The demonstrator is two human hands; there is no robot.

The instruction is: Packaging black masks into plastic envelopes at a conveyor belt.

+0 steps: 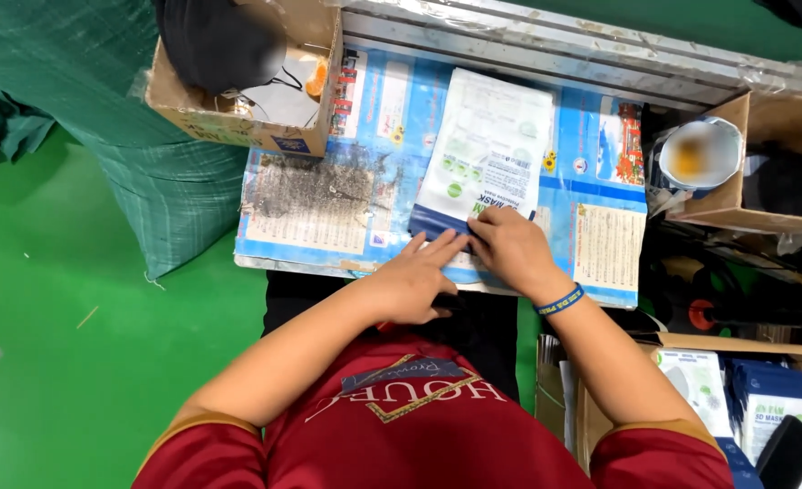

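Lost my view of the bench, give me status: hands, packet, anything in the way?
Left hand flat on white-and-blue packet, near end. Right hand pinching same end. Packet lies on printed blue sheet. Cardboard box off to the side, not blocking.

1. Pouch (487, 154): a flat, white packaging pouch with pale green printing and a dark blue band along its near end. It lies flat on the printed blue table cover, long axis running away from the person and tilted slightly rightward, blue end nearest. Both hands rest on that blue end, covering part of it.
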